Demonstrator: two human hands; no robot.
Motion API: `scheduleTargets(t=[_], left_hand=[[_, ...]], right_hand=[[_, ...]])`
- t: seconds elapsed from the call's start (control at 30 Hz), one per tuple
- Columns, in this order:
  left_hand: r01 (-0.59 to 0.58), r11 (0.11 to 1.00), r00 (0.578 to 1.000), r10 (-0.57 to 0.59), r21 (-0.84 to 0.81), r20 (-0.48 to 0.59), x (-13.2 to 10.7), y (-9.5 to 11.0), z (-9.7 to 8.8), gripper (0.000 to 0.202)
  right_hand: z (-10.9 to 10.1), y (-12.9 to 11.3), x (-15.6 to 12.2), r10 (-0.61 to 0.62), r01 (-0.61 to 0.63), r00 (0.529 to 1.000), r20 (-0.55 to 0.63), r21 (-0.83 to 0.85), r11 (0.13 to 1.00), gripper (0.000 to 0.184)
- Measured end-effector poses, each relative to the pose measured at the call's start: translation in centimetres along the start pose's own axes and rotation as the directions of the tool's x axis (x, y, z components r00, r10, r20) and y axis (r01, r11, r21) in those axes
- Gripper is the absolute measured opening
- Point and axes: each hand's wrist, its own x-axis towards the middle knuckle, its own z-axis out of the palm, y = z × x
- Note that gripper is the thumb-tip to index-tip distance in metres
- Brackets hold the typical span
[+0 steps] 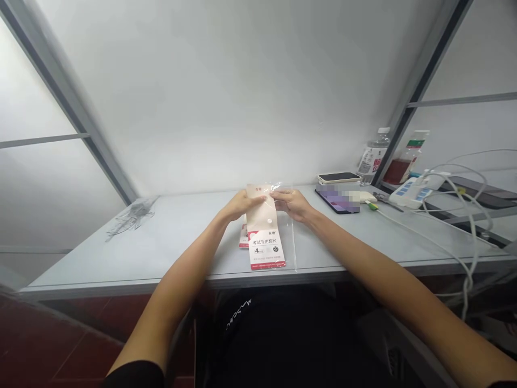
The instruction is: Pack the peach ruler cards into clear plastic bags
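A long white-and-red ruler-set card (262, 242), with a plain pale upper half, stands out in front of me near the table's front edge. Clear plastic film (291, 231) shows along its right side. My left hand (238, 205) grips the card's upper left edge, thumb across the front. At the upper right, my right hand (294, 203) is closed with thumb and finger at the card's edge and the film; which of the two it pinches is hard to tell. Another red-and-white card (243, 237) lies partly hidden behind, on the left.
To the right on the grey table (121, 258) are a dark phone (337, 200), a pale-cased phone (339, 178), a water bottle (374, 156), a bottle of red liquid (406, 161) and a power strip (418, 189) with white cables. Dark scribble-like marks (135, 215) show at left.
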Motion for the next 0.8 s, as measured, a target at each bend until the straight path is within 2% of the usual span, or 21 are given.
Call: scheduleTargets(t=[0.1,0.23,0.3,0.4,0.47,0.67,0.8], left_hand=[[0.002,0.996,0.992,0.010,0.091,-0.122,0.0,0.2,0.4,0.040],[-0.033,0.996,0.944,0.057,0.079,-0.325,-0.1,0.7,0.8,0.045],[-0.039,0.999,0.943,0.039,0.006,-0.331,-0.1,0.8,0.7,0.046],[0.005,0.992,0.981,-0.030,-0.129,-0.191,-0.1,0.9,0.6,0.041],[0.038,0.980,0.983,-0.071,-0.195,-0.167,0.0,0.8,0.5,0.038],[0.022,0.967,0.938,-0.108,-0.255,-0.328,0.2,0.8,0.6,0.035],[-0.055,0.978,0.857,-0.057,-0.200,-0.512,0.4,0.5,0.6,0.036]], right_hand=[[0.1,-0.2,-0.1,0.028,-0.028,1.000,-0.003,-0.015,0.999,0.022],[0.1,-0.4,-0.2,0.027,-0.027,0.999,0.017,0.007,1.000,0.021],[0.0,-0.5,-0.1,0.031,-0.031,0.999,0.017,0.009,0.999,0.020],[-0.3,-0.6,0.0,0.034,-0.034,0.999,-0.002,-0.032,0.999,0.020],[-0.3,-0.7,0.0,0.034,-0.035,0.999,-0.008,-0.069,0.997,0.021],[0.4,-0.9,-0.7,0.078,-0.074,0.995,0.056,-0.076,0.994,0.024],[1.1,-0.5,-1.0,0.112,-0.101,0.985,0.129,-0.085,0.991,0.029]])
